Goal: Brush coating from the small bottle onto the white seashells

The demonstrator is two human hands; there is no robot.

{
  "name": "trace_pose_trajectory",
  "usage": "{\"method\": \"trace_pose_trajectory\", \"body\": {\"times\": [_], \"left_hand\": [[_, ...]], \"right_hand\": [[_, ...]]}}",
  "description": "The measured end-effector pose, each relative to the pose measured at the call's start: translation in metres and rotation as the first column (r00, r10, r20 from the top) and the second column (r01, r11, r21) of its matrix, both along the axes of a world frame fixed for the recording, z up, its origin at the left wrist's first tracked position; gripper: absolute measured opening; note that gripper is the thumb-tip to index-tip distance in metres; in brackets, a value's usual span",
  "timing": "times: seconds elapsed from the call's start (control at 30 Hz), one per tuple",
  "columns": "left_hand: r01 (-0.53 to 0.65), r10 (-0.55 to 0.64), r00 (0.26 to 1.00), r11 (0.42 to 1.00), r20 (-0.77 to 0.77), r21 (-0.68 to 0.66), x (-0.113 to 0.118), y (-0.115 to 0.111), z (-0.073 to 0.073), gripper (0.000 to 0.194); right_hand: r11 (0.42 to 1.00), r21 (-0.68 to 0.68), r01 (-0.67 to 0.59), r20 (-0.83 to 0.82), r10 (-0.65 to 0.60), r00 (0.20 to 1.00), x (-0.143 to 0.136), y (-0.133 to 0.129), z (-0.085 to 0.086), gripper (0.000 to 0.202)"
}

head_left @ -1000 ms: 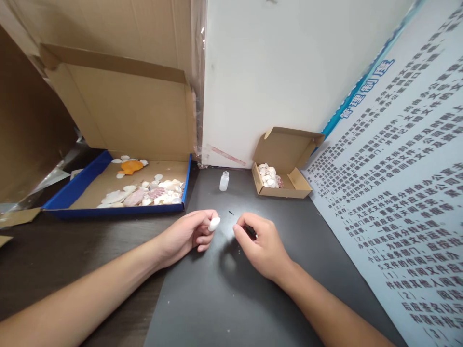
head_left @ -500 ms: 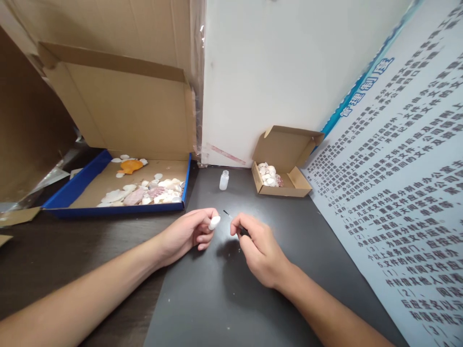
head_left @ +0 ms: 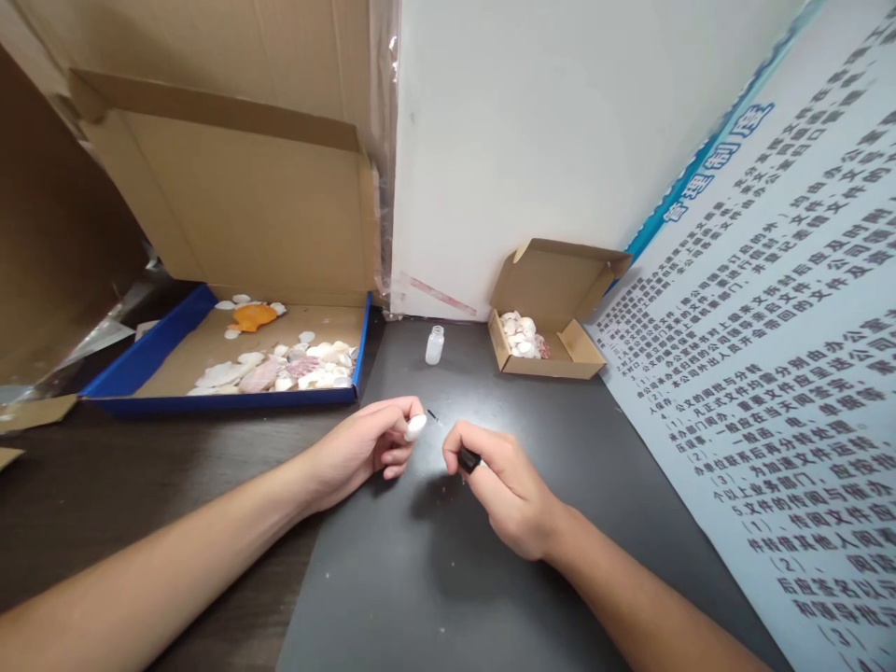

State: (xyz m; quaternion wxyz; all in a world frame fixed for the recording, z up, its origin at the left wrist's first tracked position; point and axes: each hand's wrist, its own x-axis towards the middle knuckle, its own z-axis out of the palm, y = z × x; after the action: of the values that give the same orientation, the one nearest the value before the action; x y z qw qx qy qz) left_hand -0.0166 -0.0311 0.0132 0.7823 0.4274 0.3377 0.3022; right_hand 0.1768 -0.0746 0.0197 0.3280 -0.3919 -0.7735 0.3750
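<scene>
Between thumb and fingers, my left hand pinches a small white shell above the dark tabletop. Closed around a black brush cap, my right hand is to the right of the shell. The thin dark brush tip points up and left, close beside the shell; I cannot tell whether they touch. Beyond both hands, a small translucent bottle stands upright without a cap, with whitish contents.
At left, a blue-rimmed cardboard box holds several shells, including an orange scallop shell. A smaller open cardboard box at back right contains white shells. A printed board leans along the right side, and a white panel rises behind.
My right hand has turned slightly, showing more of the black cap. The brush tip has shifted a little left, closer to the shell. My left hand stays almost in place.
</scene>
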Motion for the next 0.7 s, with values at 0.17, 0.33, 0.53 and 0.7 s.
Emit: {"method": "trace_pose_trajectory", "body": {"times": [0.17,0.33,0.53,0.7], "left_hand": [[-0.003,0.003,1.0,1.0,-0.001,-0.001,0.0005,-0.0003,0.0008,0.009],[0.001,-0.001,1.0,1.0,0.007,-0.004,0.0,-0.0008,0.0006,0.009],[-0.006,0.006,1.0,1.0,-0.001,-0.005,0.001,-0.0008,0.0008,0.008],[-0.008,0.008,1.0,1.0,0.008,-0.004,0.0011,-0.0003,0.0009,0.007]], "right_hand": [[0.997,-0.011,-0.072,0.03,0.072,0.997,-0.0019,-0.0004,-0.0005,0.016],[1.0,-0.003,0.026,0.038,-0.025,0.999,-0.0018,0.0007,-0.0005,0.016],[0.999,-0.017,-0.048,0.076,0.049,0.996,-0.003,-0.0018,0.0027,0.016],[0.998,0.042,-0.057,0.08,0.053,0.995,-0.0043,-0.0032,0.0034,0.015]]}}
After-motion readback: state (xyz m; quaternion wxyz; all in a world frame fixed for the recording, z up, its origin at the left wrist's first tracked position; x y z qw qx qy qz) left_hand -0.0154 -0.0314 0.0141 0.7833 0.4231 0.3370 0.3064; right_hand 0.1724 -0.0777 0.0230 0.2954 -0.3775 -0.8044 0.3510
